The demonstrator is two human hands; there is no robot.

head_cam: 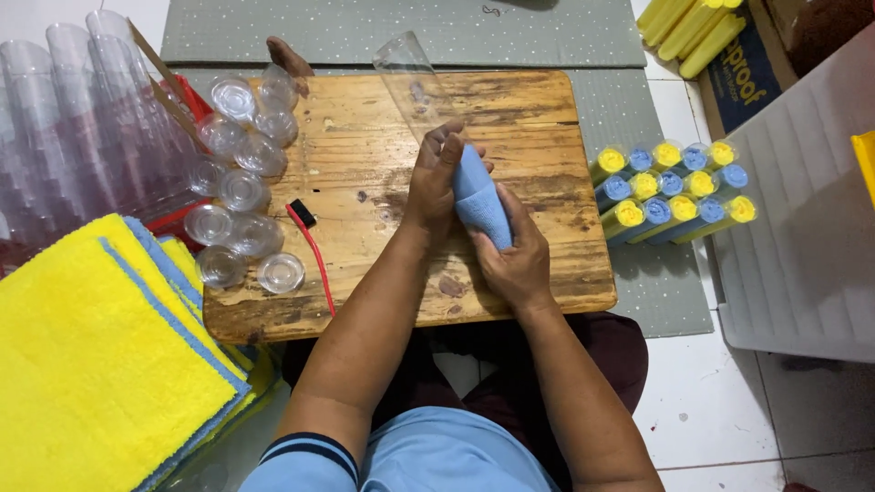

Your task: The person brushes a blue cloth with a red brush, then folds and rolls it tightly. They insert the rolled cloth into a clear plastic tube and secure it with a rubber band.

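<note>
Head view: the left hand (436,178) grips a clear plastic tube (415,82) over the wooden worktop (538,118); the right hand (515,260) clasps a rolled blue cloth (480,202) entering it. Pushing crooked could bunch the cloth or crack the tube.

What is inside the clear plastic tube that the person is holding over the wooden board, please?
A rolled blue cloth fills the lower end of the clear tube; the upper part looks empty. Both hands cover the cloth's sides.

cloth roll (481,205) end: under hand (515,264) | stacked cups (73,118): cut off left
</note>
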